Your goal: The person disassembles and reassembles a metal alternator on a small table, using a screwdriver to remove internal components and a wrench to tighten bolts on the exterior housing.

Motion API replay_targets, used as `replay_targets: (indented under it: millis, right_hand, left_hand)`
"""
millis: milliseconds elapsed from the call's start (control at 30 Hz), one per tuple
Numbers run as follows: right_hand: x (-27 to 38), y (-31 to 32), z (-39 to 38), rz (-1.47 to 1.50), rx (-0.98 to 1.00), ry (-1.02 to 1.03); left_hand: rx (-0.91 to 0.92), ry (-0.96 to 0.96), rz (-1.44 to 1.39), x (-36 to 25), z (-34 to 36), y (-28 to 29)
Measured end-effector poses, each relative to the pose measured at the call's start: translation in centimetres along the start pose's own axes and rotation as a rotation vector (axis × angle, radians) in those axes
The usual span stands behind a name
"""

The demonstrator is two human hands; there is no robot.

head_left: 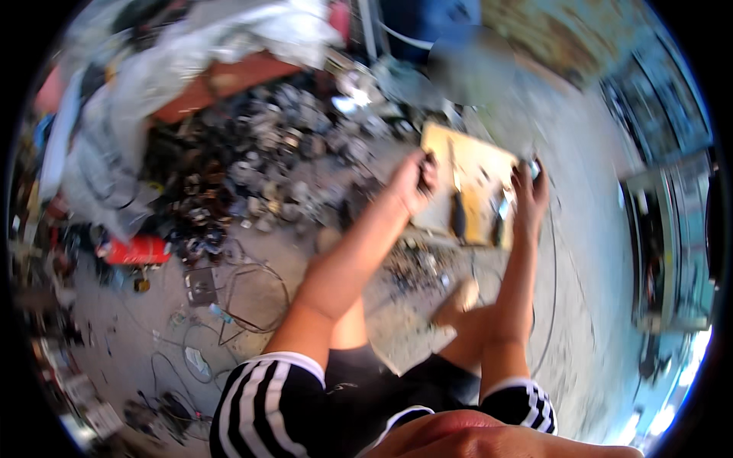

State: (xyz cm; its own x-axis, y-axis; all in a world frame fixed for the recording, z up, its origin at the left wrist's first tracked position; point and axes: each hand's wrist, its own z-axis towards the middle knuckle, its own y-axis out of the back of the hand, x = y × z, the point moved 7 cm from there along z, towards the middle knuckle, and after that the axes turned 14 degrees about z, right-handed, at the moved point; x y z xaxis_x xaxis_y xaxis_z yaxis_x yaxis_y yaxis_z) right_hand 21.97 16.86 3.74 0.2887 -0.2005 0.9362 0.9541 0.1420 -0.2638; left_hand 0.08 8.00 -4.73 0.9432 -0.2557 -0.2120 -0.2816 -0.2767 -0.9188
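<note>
My left hand [414, 183] is closed around a small dark piece [427, 172] over the left edge of a yellowish board [477, 153]. By the board's right edge, my right hand [531, 191] curls its fingers about a small, round, pale metallic item [534, 167], too blurred to name. Between the hands, a long thin tool with a black handle [458, 217] lies on the board. Nearer my right hand lies a second tool with a dark handle [498, 227] and a shiny part. Small dark bits are scattered on the board.
A large heap of metal parts [267, 145] covers the floor at the left, beside plastic sheeting [122, 153]. A red cylinder [137, 250] and looped cable [259, 298] lie at lower left. Small scraps [416, 263] lie before the board. A metal frame [672, 244] stands at right.
</note>
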Motion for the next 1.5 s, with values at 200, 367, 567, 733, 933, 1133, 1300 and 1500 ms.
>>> replay_targets:
  millis: [200, 367, 567, 733, 933, 1133, 1300, 1500]
  right_hand:
    - [2.9, -13.9, 0.5, -0.090, 0.327, -0.050]
    - [9.8, -29.5, 1.2, -0.057, 0.652, 0.168]
    - [8.4, -45.5, 4.7, -0.334, 0.868, 0.417]
    - [8.6, -53.3, 6.3, -0.697, 0.801, 0.731]
    - [5.0, -56.3, 9.8, -0.864, 0.810, 0.520]
    - [4.6, -56.5, 10.7, -0.854, 0.796, 0.631]
    - [4.7, -56.2, 9.8, -0.863, 0.774, 0.606]
    - [7.1, -55.5, 7.9, -1.165, 0.452, 0.826]
  left_hand:
    - [-0.209, -0.147, 0.080, -5.9, -2.7, 5.9]
    - [-0.311, -0.181, 0.020, -7.5, -3.9, 7.3]
    - [-0.327, -0.232, -0.115, -9.2, -4.4, 9.5]
    - [-0.227, -0.297, -0.181, -10.7, -4.4, 7.3]
    - [-0.196, -0.295, -0.171, -11.6, -4.8, 6.5]
    - [-0.183, -0.318, -0.178, -11.3, -4.7, 6.9]
    - [-0.170, -0.378, -0.196, -12.0, -4.6, 7.2]
    - [-0.162, -0.389, -0.236, -12.2, -5.2, 6.9]
